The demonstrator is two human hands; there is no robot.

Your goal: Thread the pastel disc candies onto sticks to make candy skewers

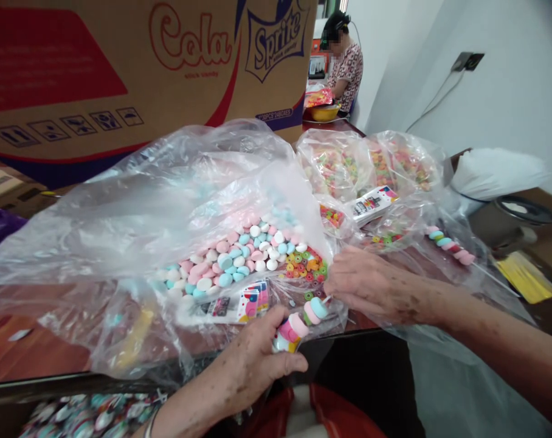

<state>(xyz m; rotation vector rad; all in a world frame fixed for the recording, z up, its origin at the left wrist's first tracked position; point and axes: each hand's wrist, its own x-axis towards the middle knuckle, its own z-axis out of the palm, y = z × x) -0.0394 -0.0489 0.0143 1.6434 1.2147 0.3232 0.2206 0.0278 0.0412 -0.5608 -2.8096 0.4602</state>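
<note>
Threading step, apparently: candy stick (298, 324) near front edge of table (43, 350).
Left hand (251, 350) grips it; right hand (362, 277) curls near tip, hold unclear; next likely needs alignment.

Pale wall (508, 115) at upper right, outlet (462, 61) with trailing cords (415, 123) on it, reddish-brown table (52, 350) across the middle, soft light.

A: Left hand (258, 353)?
B: One, bare, lower middle; thumb (294, 363) extended, fingers (275, 317) curled into a grip.
A: Left forearm (198, 392)?
B: One, bare, slanting up from the bottom edge.
A: Right hand (362, 281)?
B: One, bare, back uppermost, fingers bent, pointing left.
A: Right arm (486, 347)?
B: One, bare, slanting in from the right edge.
</note>
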